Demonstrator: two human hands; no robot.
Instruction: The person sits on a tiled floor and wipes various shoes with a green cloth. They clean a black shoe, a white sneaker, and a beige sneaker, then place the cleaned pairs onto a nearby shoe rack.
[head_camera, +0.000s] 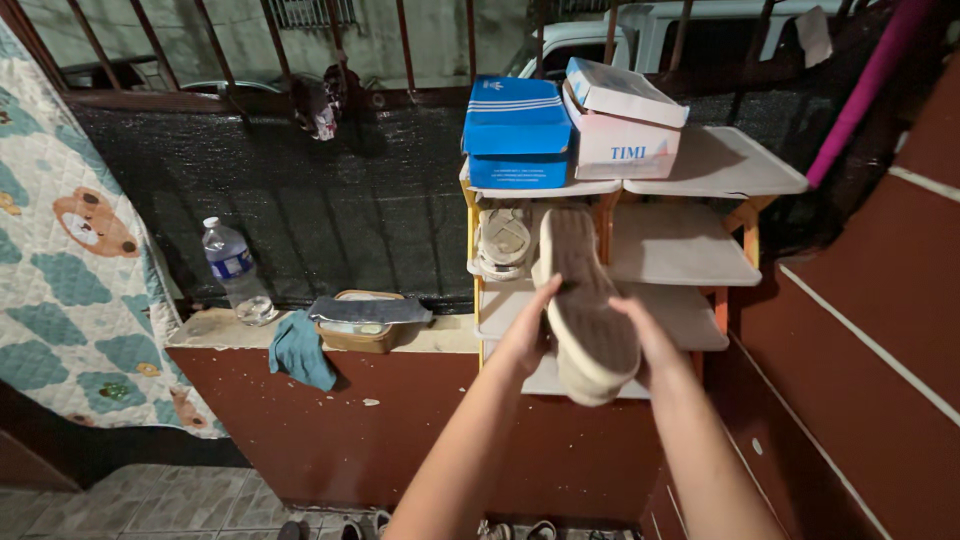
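Both hands hold one pale shoe (585, 310), sole facing up, in front of the white shoe rack (690, 255). The left hand (528, 335) wraps its fingers around the shoe's left edge; the right hand (645, 335) clasps the right edge. The ribbed sole is dusty and oblong. One matching shoe (503, 242) rests on a rack shelf. Two cardboard boxes sit on top (one blue (516, 130), one white (622, 122)). On the ledge (215, 328) stand one clear plastic bottle (235, 270), one teal cloth (300, 350) and one basket (365, 322)
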